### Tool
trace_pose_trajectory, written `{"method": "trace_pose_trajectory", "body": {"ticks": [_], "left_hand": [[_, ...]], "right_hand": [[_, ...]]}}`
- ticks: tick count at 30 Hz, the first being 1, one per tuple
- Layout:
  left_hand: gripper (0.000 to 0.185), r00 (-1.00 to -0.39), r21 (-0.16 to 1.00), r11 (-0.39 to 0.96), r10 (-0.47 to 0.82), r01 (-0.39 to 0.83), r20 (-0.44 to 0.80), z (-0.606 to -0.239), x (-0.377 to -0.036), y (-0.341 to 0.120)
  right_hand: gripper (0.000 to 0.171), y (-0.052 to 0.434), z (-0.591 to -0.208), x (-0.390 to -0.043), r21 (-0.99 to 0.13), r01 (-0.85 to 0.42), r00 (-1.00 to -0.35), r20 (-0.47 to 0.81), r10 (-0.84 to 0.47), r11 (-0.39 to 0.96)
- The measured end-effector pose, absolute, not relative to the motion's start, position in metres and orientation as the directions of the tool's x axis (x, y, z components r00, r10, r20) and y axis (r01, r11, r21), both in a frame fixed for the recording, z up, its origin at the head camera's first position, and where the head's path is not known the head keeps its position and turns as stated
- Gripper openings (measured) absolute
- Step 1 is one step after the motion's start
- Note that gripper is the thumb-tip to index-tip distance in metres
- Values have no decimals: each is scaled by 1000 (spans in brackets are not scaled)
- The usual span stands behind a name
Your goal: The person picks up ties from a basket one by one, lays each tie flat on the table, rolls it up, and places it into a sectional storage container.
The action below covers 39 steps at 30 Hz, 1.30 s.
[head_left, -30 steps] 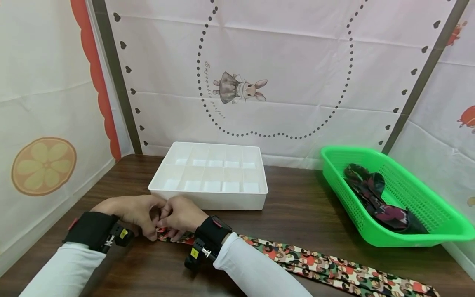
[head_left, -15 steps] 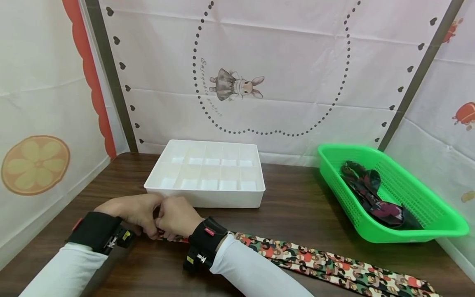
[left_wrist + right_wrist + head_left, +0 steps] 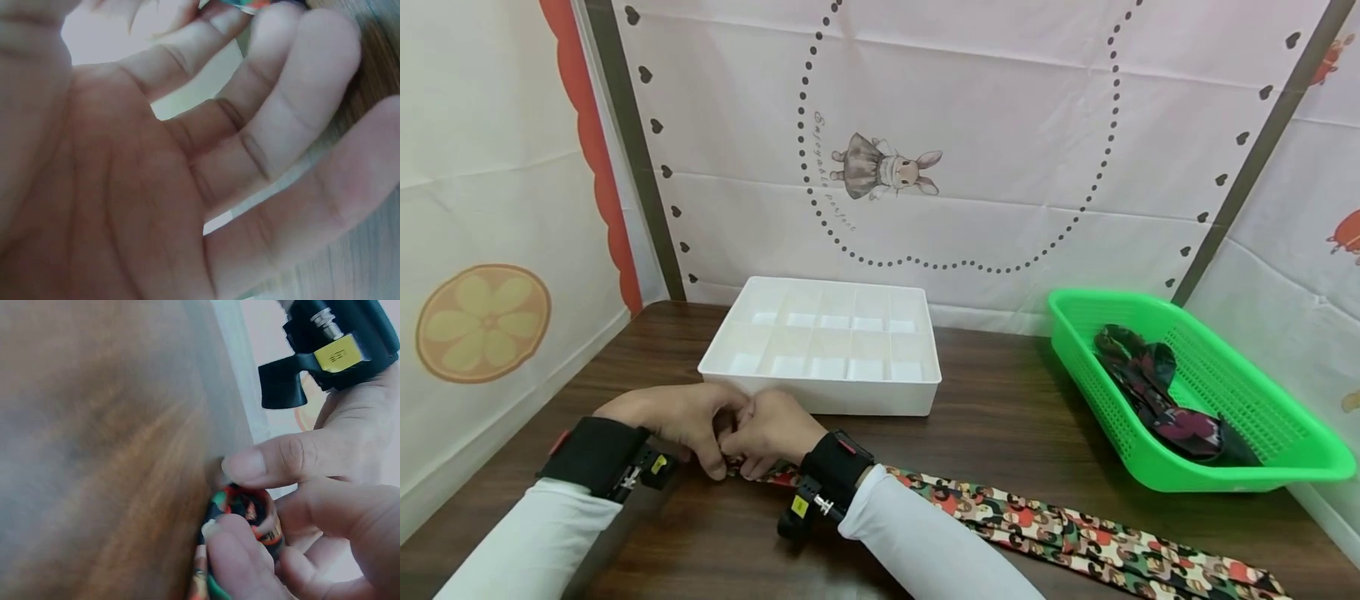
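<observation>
Head view: left hand (image 3: 681, 417) and right hand (image 3: 775, 432) meet on the wooden table (image 3: 1000, 425), both pinching the rolled end of a patterned tie (image 3: 1060, 537) that trails right along the table's near edge; white divided tray (image 3: 827, 346) just behind, green basket (image 3: 1195, 392) holding dark ties (image 3: 1150, 387) far right. Left wrist view: palm and curled fingers (image 3: 275, 125), tie tip (image 3: 250, 5) at the top edge. Right wrist view: thumb and fingers (image 3: 262, 465) clamp the tie's small roll (image 3: 247, 509).

head view: high, facing forward and down over table (image 3: 1000, 417). wrist views: very close, blurred; both seemingly share the tie (image 3: 247, 512) end.
</observation>
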<state>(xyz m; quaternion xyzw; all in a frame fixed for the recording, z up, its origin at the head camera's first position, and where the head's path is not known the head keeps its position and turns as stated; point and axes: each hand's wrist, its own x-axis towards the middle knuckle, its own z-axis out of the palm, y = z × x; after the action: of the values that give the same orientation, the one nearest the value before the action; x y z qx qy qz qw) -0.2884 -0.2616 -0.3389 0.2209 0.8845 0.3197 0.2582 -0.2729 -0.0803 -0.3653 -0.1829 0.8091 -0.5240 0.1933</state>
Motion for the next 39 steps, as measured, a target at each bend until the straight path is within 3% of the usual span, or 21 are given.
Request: {"method": "trace_pose_trajectory", "body": {"ticks": [5,9,13,19,24,28,34,39], "left_hand": [[44,-742,700,657,611,281,-276,-341,-292,-262],[40,-720,725,606,656,326,-225,-345,-290,-257],[41,-712,738,591,667,326,-220,-346,-288,-250],[43,-737,703,652,618,285,-274,-344,-284,-240],[41,-754,681,684,585,261,-299,-341,-282,-237],[39,-752,673,679,598,291,-277,-339,-283,-238],[48,-785,653,704,558,278,-268,-337,-283,-245],[50,-780,664,700,558,261,-282,-341,-286,-245]], "right_hand": [[22,-68,-368,-274,-972,-25,-839,-108,-534,235],[16,-61,-368,-274,-974,-19,-811,-117,-573,226],[23,-60,-366,-274,-941,-100,-830,-100,-549,322],[38,-65,-370,-269,-952,-90,-866,-70,-496,291],[44,-70,-373,-267,-922,-170,-882,-16,-470,349],[35,-72,-374,-270,-913,-174,-887,-16,-461,368],[9,-68,-375,-274,-957,-89,-862,-65,-502,275],[14,-65,-373,-275,-967,-40,-856,-97,-508,252]]}}
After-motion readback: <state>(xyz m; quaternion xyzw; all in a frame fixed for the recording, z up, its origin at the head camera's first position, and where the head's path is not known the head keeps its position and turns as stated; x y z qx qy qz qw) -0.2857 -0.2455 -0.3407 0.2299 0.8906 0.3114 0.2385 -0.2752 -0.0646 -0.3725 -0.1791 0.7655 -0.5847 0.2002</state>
